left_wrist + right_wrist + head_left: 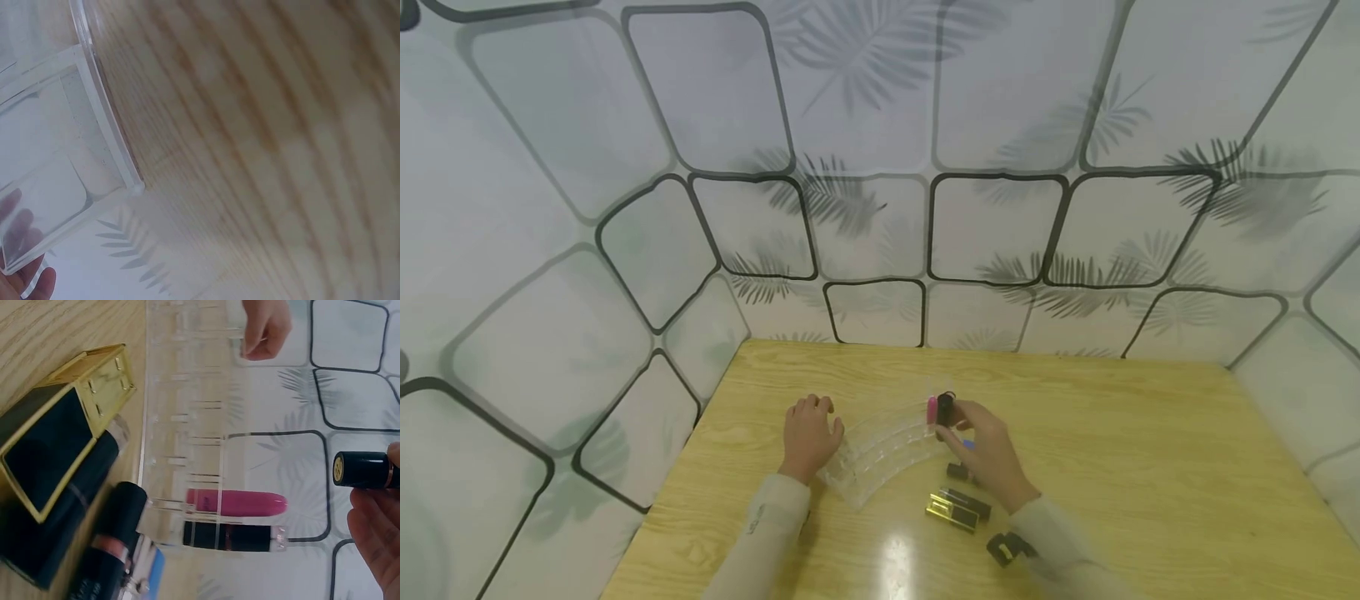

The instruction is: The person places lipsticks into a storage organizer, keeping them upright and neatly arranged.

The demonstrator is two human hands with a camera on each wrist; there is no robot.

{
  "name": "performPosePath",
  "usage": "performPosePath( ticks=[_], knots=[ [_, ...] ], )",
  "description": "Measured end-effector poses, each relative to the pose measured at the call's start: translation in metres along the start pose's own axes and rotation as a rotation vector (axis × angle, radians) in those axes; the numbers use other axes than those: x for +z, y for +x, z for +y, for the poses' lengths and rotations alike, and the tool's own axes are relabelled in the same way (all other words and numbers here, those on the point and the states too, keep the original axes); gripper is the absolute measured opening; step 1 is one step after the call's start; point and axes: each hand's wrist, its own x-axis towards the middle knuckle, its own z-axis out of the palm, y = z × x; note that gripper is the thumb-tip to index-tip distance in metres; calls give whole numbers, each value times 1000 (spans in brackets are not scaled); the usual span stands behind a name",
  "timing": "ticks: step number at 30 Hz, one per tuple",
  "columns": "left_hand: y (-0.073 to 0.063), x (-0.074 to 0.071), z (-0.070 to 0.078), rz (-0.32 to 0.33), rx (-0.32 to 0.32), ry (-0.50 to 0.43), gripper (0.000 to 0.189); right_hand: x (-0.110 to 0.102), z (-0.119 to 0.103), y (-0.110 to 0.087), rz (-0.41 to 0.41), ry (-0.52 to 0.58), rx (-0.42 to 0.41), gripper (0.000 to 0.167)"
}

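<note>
My right hand (992, 450) pinches a black lipstick tube (362, 469) with a gold end between thumb and fingertips, at the right end of a clear stepped organizer (887, 446). In that end stand a pink lipstick tube (240, 503) and a black tube with a clear end (250, 537). My left hand (808, 437) is at the organizer's left end, fingers loosely bent and thumb close to its side. In the left wrist view some fingers (22, 228) show through the organizer's clear wall.
In front of the organizer's right end lie a gold-and-black case (952, 512), a black tube (966, 502), another black tube (109, 550) and a blue item (153, 575). A black item (1006, 548) lies by my right sleeve. Patterned walls (872, 225) enclose the wooden table (1150, 467).
</note>
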Motion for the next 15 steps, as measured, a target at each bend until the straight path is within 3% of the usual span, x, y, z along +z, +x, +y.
performPosePath(
  ticks=[5,15],
  knots=[
    [0,1,-1,-9,-1,8,13,19,4,2,12,27,78,34],
    [-1,3,-1,21,6,-5,12,50,3,5,-11,-43,277,28]
  ],
)
